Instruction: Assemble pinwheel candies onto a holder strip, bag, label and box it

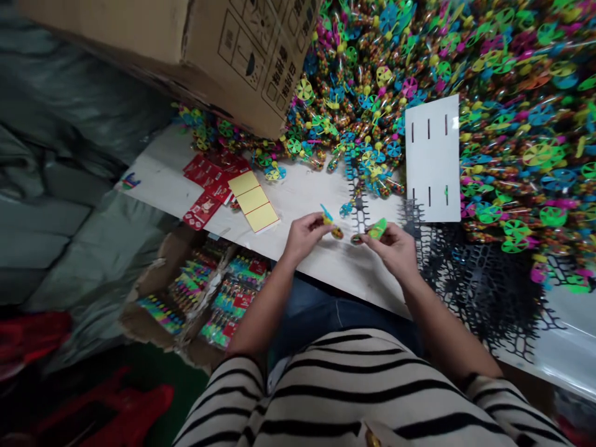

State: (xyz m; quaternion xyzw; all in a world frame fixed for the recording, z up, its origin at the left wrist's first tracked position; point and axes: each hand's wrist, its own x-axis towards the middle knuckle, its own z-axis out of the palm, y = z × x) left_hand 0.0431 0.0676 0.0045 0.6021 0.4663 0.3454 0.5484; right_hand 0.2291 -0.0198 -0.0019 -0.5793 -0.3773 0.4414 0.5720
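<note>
My left hand (305, 237) pinches a small candy-filled toy (337, 233) with a blue and yellow top over the front of the table. Facing it, my right hand (395, 249) grips a similar toy with a green fan (378, 228), its candy end pointing left. The two toys are apart. Just beyond them a blue fan piece (345, 209) lies beside a strip of black plastic netting (359, 211). A white slotted card (433, 155) stands behind my right hand, with a bit of green in one lower slot.
Candy toys with coloured fans (521, 124) heap across the back and right. A cardboard box (223, 56) overhangs the back left. Red cards (209, 186) and a yellow card (254, 202) lie left. Black netting (484, 292) bunches at right. Below left, an open carton (153, 273) holds packed toys.
</note>
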